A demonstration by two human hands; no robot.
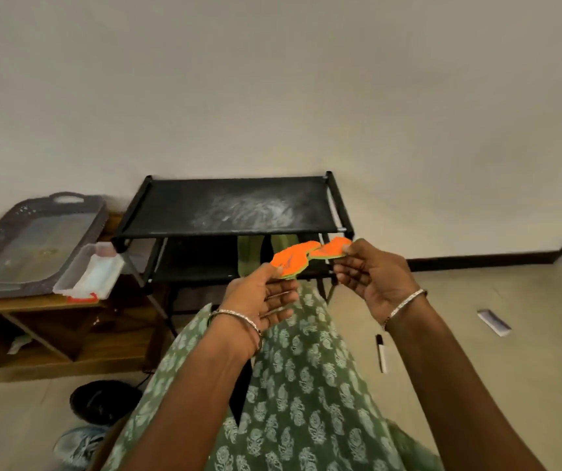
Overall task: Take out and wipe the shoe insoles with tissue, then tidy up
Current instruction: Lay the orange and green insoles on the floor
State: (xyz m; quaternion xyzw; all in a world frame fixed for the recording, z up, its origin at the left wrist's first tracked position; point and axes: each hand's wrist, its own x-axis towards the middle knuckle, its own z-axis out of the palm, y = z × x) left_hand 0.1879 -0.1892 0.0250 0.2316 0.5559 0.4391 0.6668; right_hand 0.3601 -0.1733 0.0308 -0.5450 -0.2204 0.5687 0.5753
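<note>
Orange and already out of the shoes, 2 insoles are being held just in front of the black rack (232,205). The left hand (262,297) is pinching the left insole (290,261), and the right hand (371,273) is pinching the right insole (332,248). No tissue is showing, so wiping and tidying are likely remaining.

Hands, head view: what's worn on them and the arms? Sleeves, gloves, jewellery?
No gloves, and no sleeves in view. The left hand and right hand are bare. Each wrist carries a thin silver-coloured band: left bangle, right bangle.
</note>
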